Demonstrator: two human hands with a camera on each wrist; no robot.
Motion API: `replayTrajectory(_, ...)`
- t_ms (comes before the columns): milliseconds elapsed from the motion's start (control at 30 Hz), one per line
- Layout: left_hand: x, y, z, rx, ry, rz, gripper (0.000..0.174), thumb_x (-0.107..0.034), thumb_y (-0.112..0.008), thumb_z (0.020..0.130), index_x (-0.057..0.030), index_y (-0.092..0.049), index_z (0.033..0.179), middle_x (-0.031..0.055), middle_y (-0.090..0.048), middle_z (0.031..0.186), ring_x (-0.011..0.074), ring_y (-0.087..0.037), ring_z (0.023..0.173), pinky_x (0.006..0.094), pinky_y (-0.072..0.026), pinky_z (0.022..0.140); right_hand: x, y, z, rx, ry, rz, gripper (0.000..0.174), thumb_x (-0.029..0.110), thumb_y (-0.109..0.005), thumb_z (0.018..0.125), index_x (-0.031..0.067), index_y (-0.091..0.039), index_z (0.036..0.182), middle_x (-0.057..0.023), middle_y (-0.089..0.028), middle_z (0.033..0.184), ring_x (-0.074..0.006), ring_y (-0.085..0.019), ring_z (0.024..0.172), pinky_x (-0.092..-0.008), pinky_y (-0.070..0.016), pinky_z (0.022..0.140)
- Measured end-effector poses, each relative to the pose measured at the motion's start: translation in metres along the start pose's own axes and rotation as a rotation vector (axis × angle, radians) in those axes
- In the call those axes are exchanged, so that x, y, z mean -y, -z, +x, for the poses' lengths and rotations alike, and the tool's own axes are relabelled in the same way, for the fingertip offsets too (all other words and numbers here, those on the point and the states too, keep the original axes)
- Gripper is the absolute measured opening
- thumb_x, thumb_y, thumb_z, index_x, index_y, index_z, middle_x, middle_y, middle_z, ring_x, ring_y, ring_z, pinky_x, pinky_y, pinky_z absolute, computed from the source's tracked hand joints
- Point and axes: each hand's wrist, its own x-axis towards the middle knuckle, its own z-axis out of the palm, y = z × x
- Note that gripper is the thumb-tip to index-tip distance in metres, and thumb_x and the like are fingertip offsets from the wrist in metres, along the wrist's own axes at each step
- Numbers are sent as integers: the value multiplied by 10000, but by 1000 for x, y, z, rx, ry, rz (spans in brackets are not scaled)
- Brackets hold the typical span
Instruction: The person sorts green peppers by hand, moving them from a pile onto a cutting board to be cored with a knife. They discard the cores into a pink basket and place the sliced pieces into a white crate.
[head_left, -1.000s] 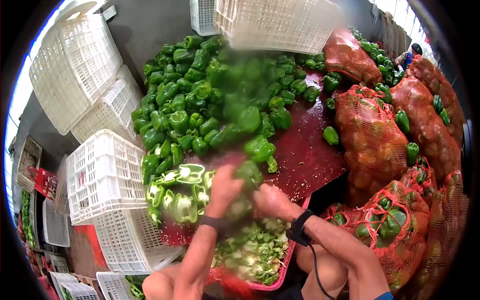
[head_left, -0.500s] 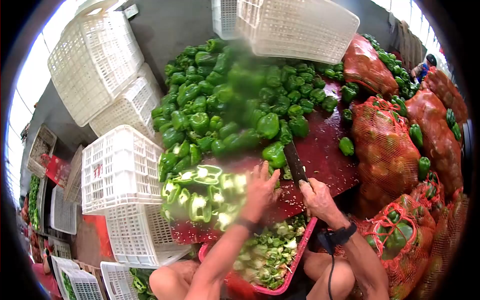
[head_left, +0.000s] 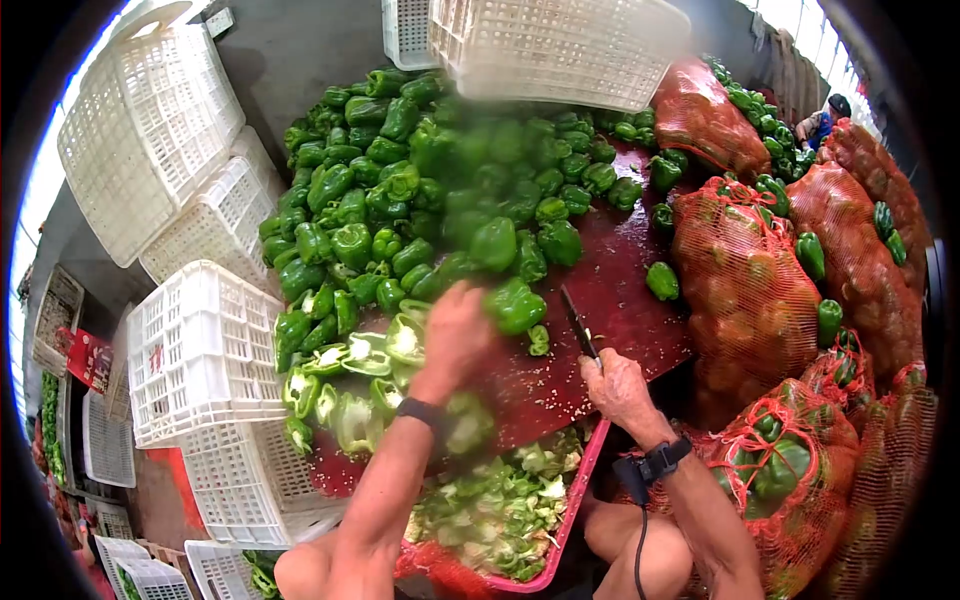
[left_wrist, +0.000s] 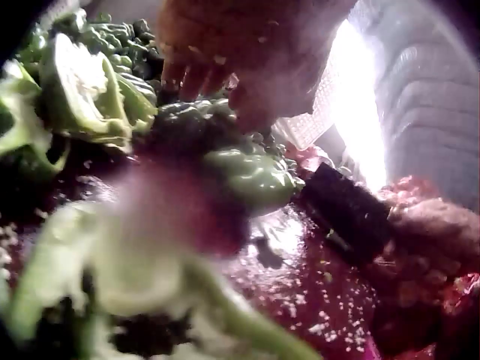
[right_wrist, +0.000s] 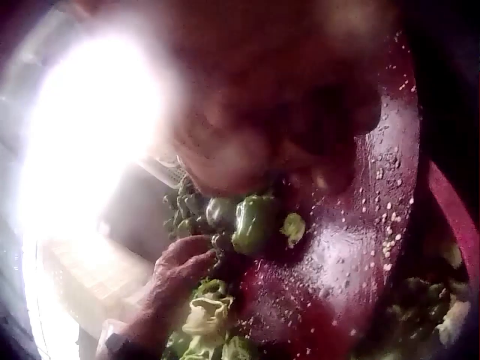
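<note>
My left hand (head_left: 458, 335) reaches over the cut pepper halves (head_left: 367, 354) to the near edge of the whole green peppers (head_left: 352, 245), its fingers bent loosely. In the left wrist view its fingertips hang above peppers; whether they touch one is unclear. Just right of it lies a whole pepper (head_left: 515, 305) with a small green piece (head_left: 539, 340). My right hand (head_left: 622, 395) grips the handle of a knife (head_left: 578, 322), its blade pointing away over the red board (head_left: 620, 300). The right wrist view shows my left hand (right_wrist: 180, 266) beside the pile.
A pink-rimmed tub (head_left: 575, 510) of pepper scraps sits below the board's near edge. White crates (head_left: 210, 350) stack at the left, and another crate (head_left: 560, 50) stands behind the pile. Red mesh sacks (head_left: 740, 290) fill the right side. A person (head_left: 822, 120) is far back right.
Both hands were close together at a pepper, then came apart, with the knife in the right. Since then my left hand has moved left and forward to the pile. The head view has shifted.
</note>
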Motion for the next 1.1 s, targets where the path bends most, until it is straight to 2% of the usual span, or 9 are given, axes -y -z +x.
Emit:
replayTrajectory(167,-10,-25,5,76,-61,-70,507,-164,-733,844,-32,-606,1317,264,-553,1388,413,-591,1213,433,-515,1002,12,17,-3,253,-394,267,369,390,-621,933,24,-591,897,-270,-682,761,-436,-693,780,-556,-553,694)
replayTrajectory(400,14,-35,17,213,7,-139,419,-201,-693,898,-32,-630,1276,254,-621,1273,424,-615,1154,444,-525,978,9,6,-8,306,-45,144,301,327,-646,897,34,-577,873,-214,-684,742,-428,-687,722,-531,-555,668)
replayTrajectory(533,17,-35,18,218,61,-211,417,-167,-686,866,-34,-636,1259,240,-628,1265,418,-615,1153,437,-528,972,13,78,14,752,119,278,229,269,-656,838,41,-634,826,-204,-645,719,-409,-662,743,-520,-517,650)
replayTrajectory(633,23,-37,19,236,33,-245,405,-118,-678,830,-65,-655,1231,216,-619,1298,394,-628,1140,418,-541,950,9,109,16,875,84,560,303,302,-708,809,5,-687,865,-212,-641,721,-384,-643,692,-446,-501,622)
replayTrajectory(733,20,-29,15,300,30,-366,394,-82,-679,802,-99,-671,1196,188,-608,1333,362,-641,1123,399,-552,924,13,139,31,868,-99,552,344,328,-728,862,-8,-684,923,-229,-629,759,-319,-613,655,-437,-486,639)
replayTrajectory(800,8,-24,10,393,51,-374,306,-104,-707,816,-92,-679,1121,156,-640,1234,320,-650,1094,395,-550,912,8,131,27,624,-275,799,274,259,-710,885,-13,-679,890,-81,-567,618,-140,-547,578,-359,-452,555)
replayTrajectory(867,-3,-27,3,408,8,-398,223,-119,-712,828,-64,-668,1040,150,-656,1157,313,-642,1095,395,-542,916,15,127,35,442,-513,849,265,251,-709,896,-8,-668,860,-8,-529,618,-69,-487,592,-313,-419,528)
replayTrajectory(1000,-13,-43,-18,240,-224,-472,173,-94,-708,803,-29,-627,941,166,-652,1106,346,-634,1057,411,-534,897,3,72,28,157,-534,659,327,293,-720,875,-15,-638,804,-92,-585,629,-144,-528,588,-362,-465,571)
replayTrajectory(1100,-20,-37,-18,64,-192,-380,188,-88,-702,798,-27,-634,961,171,-659,1079,349,-642,1008,419,-534,865,4,57,14,203,-350,455,210,224,-676,860,19,-664,816,-177,-636,729,-335,-649,660,-432,-514,591)
